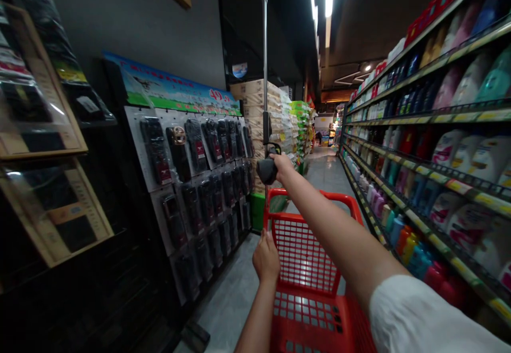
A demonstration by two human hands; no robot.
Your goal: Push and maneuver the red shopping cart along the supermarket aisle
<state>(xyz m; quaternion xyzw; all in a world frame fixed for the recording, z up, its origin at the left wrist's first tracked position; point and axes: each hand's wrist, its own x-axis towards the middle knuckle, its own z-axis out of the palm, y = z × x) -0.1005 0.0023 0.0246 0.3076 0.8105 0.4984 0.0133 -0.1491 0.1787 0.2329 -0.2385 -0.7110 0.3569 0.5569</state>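
Observation:
My right hand [283, 167] reaches out over a red shopping cart [351, 204], its fingers closed around the dark, rounded grip [266, 171] of a slim metal pole [265, 49]. The pole stands upright and runs out of view at the top; a black fitting [266, 126] sits on it just above the grip. Lower down, my left hand [266, 260] is closed beside the cart's left edge, in line with the pole. Whether it grips the pole or the cart rim is hidden by the fingers. The cart's red grid panel and fold-down seat show below my right forearm.
Dark packaged belts [195, 142] hang on a display rack at the left, near boxed goods [51, 204]. Stacked cartons [253, 103] stand beyond it. Shelves of bottles [459, 150] line the right side. The tiled aisle [321, 169] runs ahead between them.

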